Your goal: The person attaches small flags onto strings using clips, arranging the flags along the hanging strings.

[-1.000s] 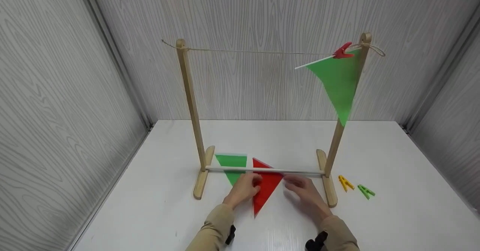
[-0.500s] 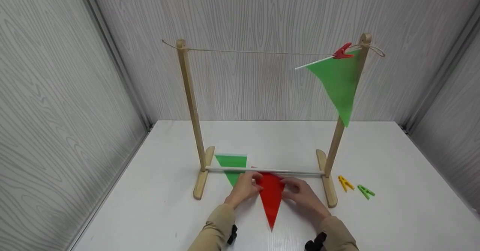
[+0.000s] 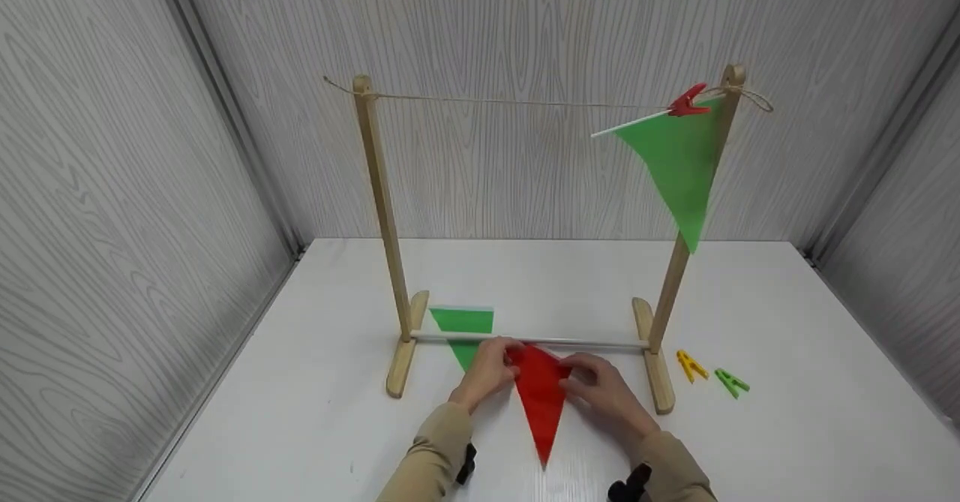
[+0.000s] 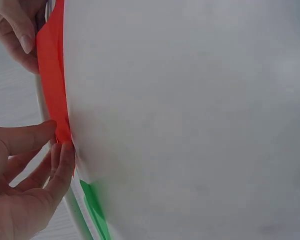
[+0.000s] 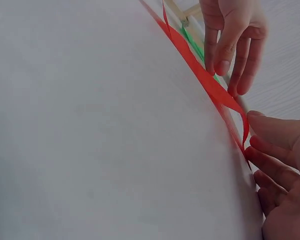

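A red triangular pennant lies just in front of the stand's white crossbar, its tip pointing toward the person. My left hand pinches its upper left corner between thumb and fingers, seen closely in the left wrist view. At the upper right corner, my right hand pinches the edge. In the right wrist view the red pennant bows up slightly off the table between the hands. Partly behind the left hand, a green pennant lies flat beneath the crossbar.
Two wooden posts carry a string. Near the right post a red clothespin holds a tilted green pennant on it. Right of the stand lie a yellow clothespin and a green clothespin. Walls enclose the white table.
The red pennant has turned and slid toward the person, out from under the crossbar, its tip swinging right. My right hand has taken hold of its right corner; the left hand barely moved.
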`<move>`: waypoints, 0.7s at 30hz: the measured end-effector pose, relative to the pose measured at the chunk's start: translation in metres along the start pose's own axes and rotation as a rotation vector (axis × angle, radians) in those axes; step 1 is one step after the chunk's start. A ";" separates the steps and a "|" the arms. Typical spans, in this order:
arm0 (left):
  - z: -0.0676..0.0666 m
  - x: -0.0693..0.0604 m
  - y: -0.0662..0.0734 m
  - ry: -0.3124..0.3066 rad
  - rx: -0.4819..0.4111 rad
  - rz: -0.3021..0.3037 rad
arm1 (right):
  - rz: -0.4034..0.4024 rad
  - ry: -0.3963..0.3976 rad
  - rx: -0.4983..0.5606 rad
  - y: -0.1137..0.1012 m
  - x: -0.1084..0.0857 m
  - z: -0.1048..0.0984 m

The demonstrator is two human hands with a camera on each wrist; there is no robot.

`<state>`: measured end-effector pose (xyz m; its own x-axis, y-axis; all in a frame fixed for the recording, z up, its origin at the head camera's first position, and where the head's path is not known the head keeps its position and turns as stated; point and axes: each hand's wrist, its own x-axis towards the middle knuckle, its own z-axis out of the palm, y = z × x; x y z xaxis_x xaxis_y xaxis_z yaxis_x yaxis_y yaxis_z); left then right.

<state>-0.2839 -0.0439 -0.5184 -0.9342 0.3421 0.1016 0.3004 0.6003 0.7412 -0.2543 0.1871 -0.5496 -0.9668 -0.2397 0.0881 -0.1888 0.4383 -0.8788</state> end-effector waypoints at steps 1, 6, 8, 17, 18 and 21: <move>0.000 0.000 -0.001 0.000 -0.002 0.003 | -0.011 0.010 -0.008 0.000 0.000 0.000; 0.000 -0.001 -0.002 -0.015 -0.027 -0.016 | -0.006 0.047 -0.022 0.000 0.000 0.001; 0.000 0.000 -0.002 -0.015 -0.025 -0.020 | -0.002 0.054 -0.023 -0.001 0.001 0.001; 0.003 0.000 0.001 -0.038 -0.022 -0.080 | 0.051 0.072 0.014 0.001 0.006 0.002; 0.003 0.000 0.002 -0.040 -0.012 -0.085 | 0.062 0.078 0.004 0.000 0.006 0.002; 0.004 0.000 0.002 -0.050 -0.003 -0.093 | 0.099 0.097 0.002 -0.001 0.004 0.003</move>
<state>-0.2824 -0.0400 -0.5196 -0.9472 0.3205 -0.0011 0.2119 0.6289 0.7481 -0.2578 0.1832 -0.5492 -0.9928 -0.1103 0.0462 -0.0917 0.4540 -0.8863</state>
